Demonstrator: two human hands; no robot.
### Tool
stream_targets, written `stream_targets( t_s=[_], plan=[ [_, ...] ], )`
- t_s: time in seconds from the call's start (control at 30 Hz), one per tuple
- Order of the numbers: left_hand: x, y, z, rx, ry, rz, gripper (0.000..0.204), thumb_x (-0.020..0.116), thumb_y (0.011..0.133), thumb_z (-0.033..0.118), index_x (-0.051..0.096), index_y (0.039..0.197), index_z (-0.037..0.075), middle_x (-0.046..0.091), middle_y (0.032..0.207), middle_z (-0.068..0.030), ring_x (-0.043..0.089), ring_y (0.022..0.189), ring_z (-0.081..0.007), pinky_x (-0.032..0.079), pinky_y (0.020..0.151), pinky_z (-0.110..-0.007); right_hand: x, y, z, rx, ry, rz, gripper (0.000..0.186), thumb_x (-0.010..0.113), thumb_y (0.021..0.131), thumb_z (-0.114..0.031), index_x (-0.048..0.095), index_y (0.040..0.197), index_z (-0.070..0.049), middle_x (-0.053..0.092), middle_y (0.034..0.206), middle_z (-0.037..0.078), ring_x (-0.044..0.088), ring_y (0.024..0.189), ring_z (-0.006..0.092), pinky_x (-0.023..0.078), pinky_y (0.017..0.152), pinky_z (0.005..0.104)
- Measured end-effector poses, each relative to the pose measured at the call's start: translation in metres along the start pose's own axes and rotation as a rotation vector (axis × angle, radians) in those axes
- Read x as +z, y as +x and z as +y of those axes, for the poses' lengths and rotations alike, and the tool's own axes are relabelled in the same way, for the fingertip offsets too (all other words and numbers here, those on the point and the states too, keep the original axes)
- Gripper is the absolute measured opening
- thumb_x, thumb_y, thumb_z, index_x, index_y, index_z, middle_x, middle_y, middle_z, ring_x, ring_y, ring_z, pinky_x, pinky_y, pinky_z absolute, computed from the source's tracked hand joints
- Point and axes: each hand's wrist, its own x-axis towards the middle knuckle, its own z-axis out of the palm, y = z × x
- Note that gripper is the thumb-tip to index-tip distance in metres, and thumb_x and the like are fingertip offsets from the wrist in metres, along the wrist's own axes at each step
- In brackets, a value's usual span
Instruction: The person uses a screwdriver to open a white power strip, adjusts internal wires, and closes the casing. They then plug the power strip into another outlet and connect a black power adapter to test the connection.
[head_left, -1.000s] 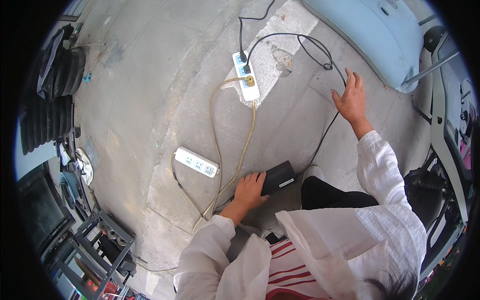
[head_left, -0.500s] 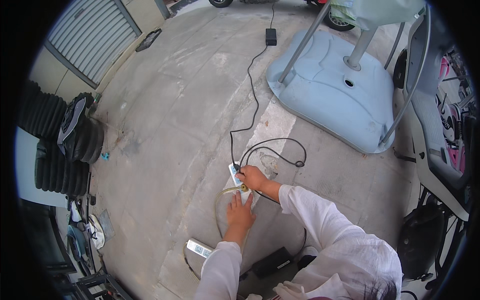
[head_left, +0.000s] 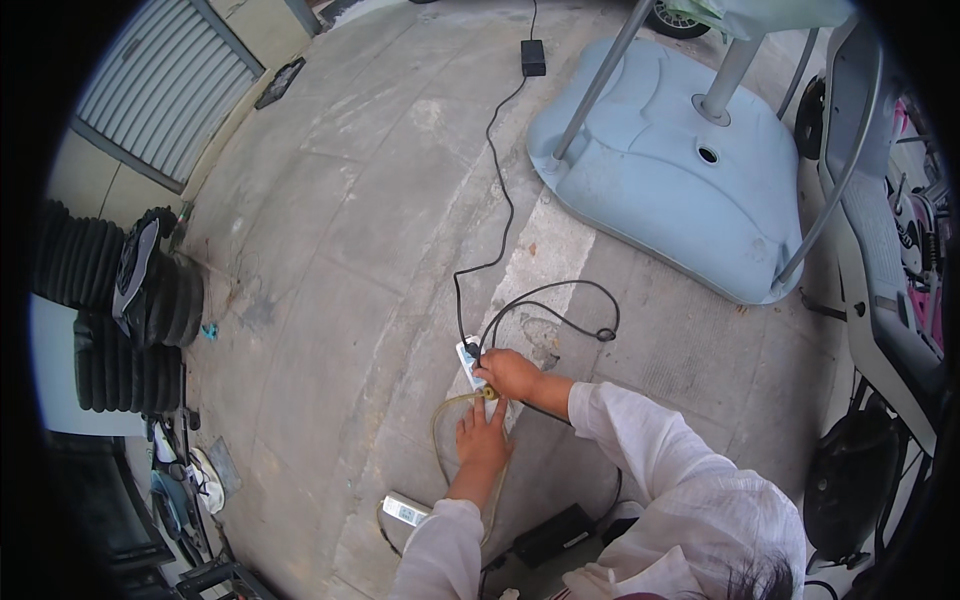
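Note:
A white power strip [head_left: 464, 362] lies on the ground in front of me, a black plug [head_left: 472, 350] standing in its far part. Over the strip's middle, my right hand [head_left: 512, 374] is closed with thumb and fingers pinched on a second black plug, mostly hidden, whose black cord [head_left: 560, 283] loops out to the right. My left hand [head_left: 482, 440] is open, fingers spread and pressing on the strip's near end. Between the two hands a yellowish plug [head_left: 488, 393] sits in the strip, with a yellowish cord [head_left: 436, 432] curving back toward me.
Nearer lies another white power strip [head_left: 405, 509] and a black power adapter [head_left: 552, 535]. Farther off a small black adapter [head_left: 533, 58] rests on the ground. A light-blue plastic base [head_left: 665, 180] with metal poles stands right, beside a scooter [head_left: 890, 290]. Stacked black ribbed rolls [head_left: 125, 360] stand left.
The view has shifted slightly, so the surroundings sit a little differently in the picture. Both hands keep their places at the power strip, the right still pinching the plug.

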Motion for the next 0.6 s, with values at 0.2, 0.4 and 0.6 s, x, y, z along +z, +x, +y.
stream_targets(
  t_s=[0.2, 0.4, 0.6],
  plan=[
    [-0.008, 0.001, 0.002, 0.03, 0.041, -0.024, 0.102, 0.084, 0.069, 0.039, 0.028, 0.153, 0.03, 0.026, 0.157, -0.0173, 0.044, 0.133, -0.0316, 0.036, 0.107, -0.045, -0.004, -0.006, -0.01, -0.014, -0.001, 0.102, 0.022, 0.06, 0.093, -0.023, 0.067, 0.094, -0.003, 0.064, 0.088, 0.018, 0.062, 0.085, 0.0373, 0.05, 0.076, 0.0453],
    [-0.009, 0.01, 0.005, -0.005, 0.059, -0.051, 0.101, 0.081, 0.072, 0.034, 0.022, 0.155, 0.034, 0.022, 0.159, -0.0144, 0.042, 0.134, -0.0305, 0.037, 0.107, -0.045, -0.101, 0.034, -0.117, -0.217, 0.356, 0.515, 0.019, 0.063, 0.093, -0.018, 0.066, 0.095, 0.0, 0.065, 0.086, 0.018, 0.062, 0.078, 0.0372, 0.049, 0.068, 0.0401],
    [-0.017, -0.016, -0.014, 0.078, -0.063, -0.059, 0.092, 0.076, 0.08, 0.031, 0.021, 0.155, 0.035, 0.015, 0.162, -0.0126, 0.026, 0.146, -0.0312, 0.031, 0.115, -0.044, -0.116, -0.053, -0.108, 0.067, 0.831, 0.454, 0.017, 0.059, 0.098, -0.016, 0.068, 0.107, -0.004, 0.062, 0.082, -0.001, 0.053, 0.07, 0.0041, 0.046, 0.063, 0.0209]
  ],
)
